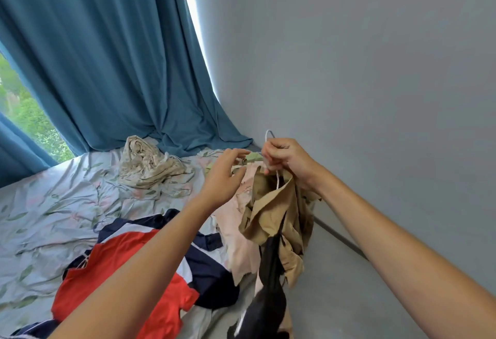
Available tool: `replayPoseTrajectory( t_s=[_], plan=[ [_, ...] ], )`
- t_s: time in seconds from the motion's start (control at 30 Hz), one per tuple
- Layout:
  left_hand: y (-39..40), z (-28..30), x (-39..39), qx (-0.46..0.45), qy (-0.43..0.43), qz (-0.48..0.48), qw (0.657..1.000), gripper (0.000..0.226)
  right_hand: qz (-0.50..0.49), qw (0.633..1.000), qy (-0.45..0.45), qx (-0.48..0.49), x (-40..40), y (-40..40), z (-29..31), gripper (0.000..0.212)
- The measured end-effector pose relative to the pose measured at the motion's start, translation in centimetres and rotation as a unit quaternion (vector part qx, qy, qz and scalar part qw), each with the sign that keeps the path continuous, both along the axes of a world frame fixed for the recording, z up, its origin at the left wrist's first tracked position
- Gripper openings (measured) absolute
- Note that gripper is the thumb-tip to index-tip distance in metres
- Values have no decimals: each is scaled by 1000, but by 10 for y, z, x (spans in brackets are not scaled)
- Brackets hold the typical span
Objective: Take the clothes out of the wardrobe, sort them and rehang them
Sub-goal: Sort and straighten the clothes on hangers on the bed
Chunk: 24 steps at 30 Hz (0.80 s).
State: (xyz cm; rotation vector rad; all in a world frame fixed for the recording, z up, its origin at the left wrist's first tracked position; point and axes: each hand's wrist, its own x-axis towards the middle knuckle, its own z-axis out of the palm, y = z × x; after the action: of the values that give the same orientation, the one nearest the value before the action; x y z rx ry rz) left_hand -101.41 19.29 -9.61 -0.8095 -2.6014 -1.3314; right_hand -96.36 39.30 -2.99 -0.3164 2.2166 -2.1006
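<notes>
My right hand (285,160) is closed around white wire hangers (268,134) whose hooks stick up above the fist. From them hang a khaki garment (273,212), a pale pink garment (240,234) and a black one (268,293), all bunched together above the bed's right edge. My left hand (224,176) is beside them with fingers spread, touching the pink fabric near the hanger necks. A red, white and navy garment (150,266) lies flat on the bed under my left forearm. A crumpled cream patterned garment (150,164) lies further back on the bed.
The bed has a light floral sheet (48,204). Blue curtains (107,56) hang behind it, with a window gap at the left. A grey wall (362,83) runs along the right, close to the hanging clothes.
</notes>
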Motion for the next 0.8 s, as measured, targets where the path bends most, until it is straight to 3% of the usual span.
replayPoseTrajectory(
  t_s=[0.17, 0.27, 0.4, 0.47, 0.63, 0.8],
  plan=[
    [75, -18, -18, -73, -24, -164, 983, 56, 141, 989, -48, -13, 5, 57, 0, 36],
    [109, -30, -25, -109, -75, -233, 963, 68, 163, 981, -76, -73, 0, 90, -4, 35],
    [148, -49, -60, -132, -82, -255, 955, 72, 159, 975, -116, -107, -23, 134, -20, 44],
    [167, -54, -78, -151, -85, -275, 946, 70, 142, 979, -117, -90, -35, 159, -33, 44],
    [214, -79, -114, -144, -90, -297, 940, 25, 16, 993, -101, -67, -65, 214, -50, 45],
    [237, -120, -125, -54, -124, -185, 973, 49, -108, 986, -91, -87, -95, 261, -62, 51]
  ],
)
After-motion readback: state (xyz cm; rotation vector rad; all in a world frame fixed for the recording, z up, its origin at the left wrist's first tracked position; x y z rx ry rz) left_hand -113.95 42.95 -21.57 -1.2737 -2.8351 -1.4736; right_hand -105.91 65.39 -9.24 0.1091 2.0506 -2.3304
